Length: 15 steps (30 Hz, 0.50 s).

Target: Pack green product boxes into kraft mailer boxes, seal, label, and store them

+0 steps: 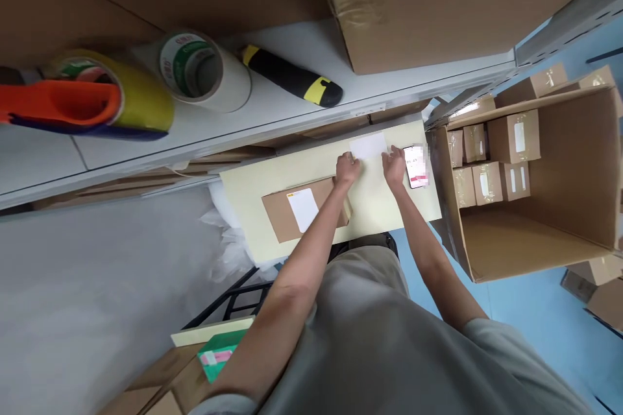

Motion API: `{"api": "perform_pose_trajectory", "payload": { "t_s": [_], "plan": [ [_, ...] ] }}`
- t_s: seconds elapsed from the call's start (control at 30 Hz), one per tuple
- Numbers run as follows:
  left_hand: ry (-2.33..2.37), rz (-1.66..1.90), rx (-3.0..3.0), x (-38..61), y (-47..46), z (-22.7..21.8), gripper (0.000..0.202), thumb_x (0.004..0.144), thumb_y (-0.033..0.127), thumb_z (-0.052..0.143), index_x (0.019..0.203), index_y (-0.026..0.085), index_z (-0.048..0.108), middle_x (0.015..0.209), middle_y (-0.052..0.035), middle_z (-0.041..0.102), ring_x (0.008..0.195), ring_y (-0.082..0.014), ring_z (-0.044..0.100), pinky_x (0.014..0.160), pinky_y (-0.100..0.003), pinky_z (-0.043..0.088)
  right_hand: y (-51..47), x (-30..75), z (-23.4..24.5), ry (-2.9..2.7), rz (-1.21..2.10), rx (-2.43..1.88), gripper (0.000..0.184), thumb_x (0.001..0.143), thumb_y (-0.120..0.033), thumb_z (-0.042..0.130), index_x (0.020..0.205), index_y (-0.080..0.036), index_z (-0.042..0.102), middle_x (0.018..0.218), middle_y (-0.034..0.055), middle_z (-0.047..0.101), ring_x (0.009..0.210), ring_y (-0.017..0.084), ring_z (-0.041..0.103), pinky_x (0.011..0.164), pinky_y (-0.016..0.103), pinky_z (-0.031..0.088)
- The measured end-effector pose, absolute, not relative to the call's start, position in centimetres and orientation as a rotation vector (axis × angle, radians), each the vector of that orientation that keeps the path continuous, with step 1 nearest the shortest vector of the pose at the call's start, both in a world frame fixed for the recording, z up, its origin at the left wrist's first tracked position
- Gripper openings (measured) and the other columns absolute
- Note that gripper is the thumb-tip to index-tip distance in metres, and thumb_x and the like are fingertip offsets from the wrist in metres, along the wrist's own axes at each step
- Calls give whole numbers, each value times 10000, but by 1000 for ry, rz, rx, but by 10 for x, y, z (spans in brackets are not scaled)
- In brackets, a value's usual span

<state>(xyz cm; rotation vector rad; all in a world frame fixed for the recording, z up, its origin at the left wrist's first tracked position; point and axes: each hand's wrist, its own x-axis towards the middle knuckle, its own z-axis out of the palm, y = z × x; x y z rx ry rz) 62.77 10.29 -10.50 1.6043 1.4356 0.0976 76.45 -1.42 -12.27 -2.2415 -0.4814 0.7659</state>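
Large open carton [579,162], beside the desk [372,207] at right: holds six visible small taped boxes [487,183], two rows of three, some bearing white labels.
Brown cardboard box [281,215], one: lies on the desk, white label on top, contents hidden, left forearm partly across it.
White sheet [368,146], one: flat at the desk's far edge.
Left hand [348,168]: at the sheet's near left corner, grip narrow, fingers curled; cannot tell whether it pinches the paper.
Right hand [393,167]: near right corner, fingers bent, hold uncertain.
Phone [416,167]: just right of that hand, screen lit.
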Motion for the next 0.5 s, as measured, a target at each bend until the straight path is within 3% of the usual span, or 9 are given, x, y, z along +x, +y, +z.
{"api": "perform_pose_trajectory", "payload": {
  "t_s": [0.1,0.27,0.4,0.5],
  "plan": [
    [1466,54,1584,632,103,-113,87,890,222,764,911,237,682,969,-112,796,999,-281,762,915,-361,575,-5,761,-134,-533,727,-2294,379,1139,-278,540,1379,-99,771,1415,273,671,1324,358,699,1220,545,576],
    [1505,24,1544,634,103,-114,178,866,182,707,780,268,578,804,-19,708,906,-223,676,861,-312,534,0,756,-139,-546,688,-2293,404,1164,-290,503,1385,-110,791,1342,248,689,1307,360,684,1238,550,561],
    [1552,18,1499,635,104,-115,172,859,140,693,799,266,594,880,-37,749,961,-243,721,934,-337,549,-1,754,-136,-552,691,-2322,419,1156,-260,524,1461,-105,766,1413,251,685,1323,350,703,1220,504,574],
    [1618,72,1417,636,104,-117,157,872,138,713,987,244,702,1055,-87,816,1109,-290,779,1046,-385,570,0,753,-133,-471,672,-2329,376,1166,-326,553,1403,-150,786,1410,226,701,1276,335,722,1152,482,609]
  ]
}}
